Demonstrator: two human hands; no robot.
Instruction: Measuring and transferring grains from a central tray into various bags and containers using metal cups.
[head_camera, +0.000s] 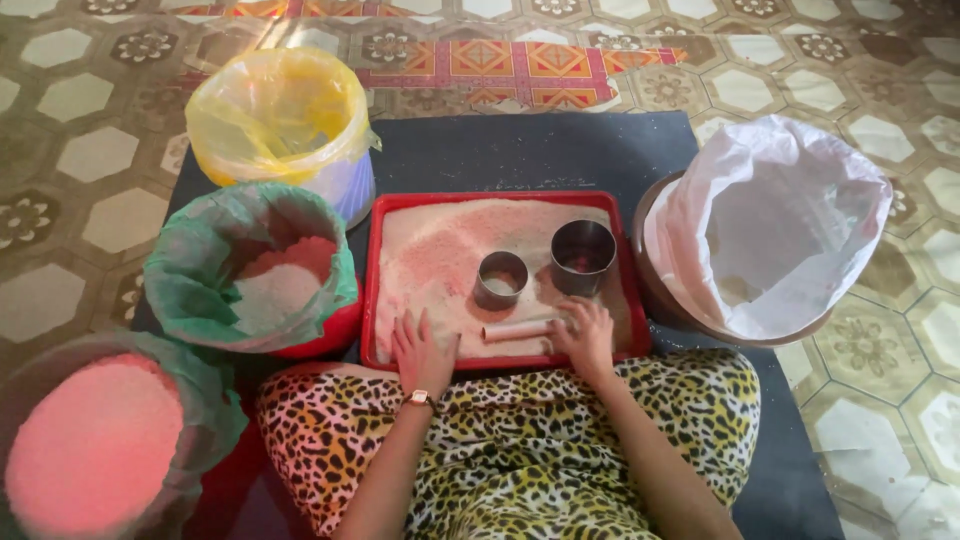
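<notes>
At the near left stood a lined tub of pink powder (95, 445). Just beyond it, a red bowl with a green liner (250, 270) held white and pink grains. Farther left, a bucket with a yellow liner (285, 120) stood upright; its contents could not be made out.

The red tray (500, 198) lay at centre on a dark mat (520, 150) spread over the patterned floor. A bed of pale pink powder covered the tray's base.

The left hand (420, 350) rested flat on the powder at the tray's near edge, fingers spread and holding nothing.

A low metal ring (501, 279) stood in the powder mid-tray. A taller metal ring (583, 256) stood just right of it, the two apart.

A small pink-dusted roller (520, 329) lay on its side near the tray's near rim. The right hand (583, 335) had its fingers curled over the roller's right end.

At the right stood a brown basin with a white bag liner (770, 225), open-mouthed.

Risk, as judged: the roller lay close to the near rim, so a hard push could drive powder over the edge onto the person's patterned garment. The left palm's weight could dent the levelled bed.
</notes>
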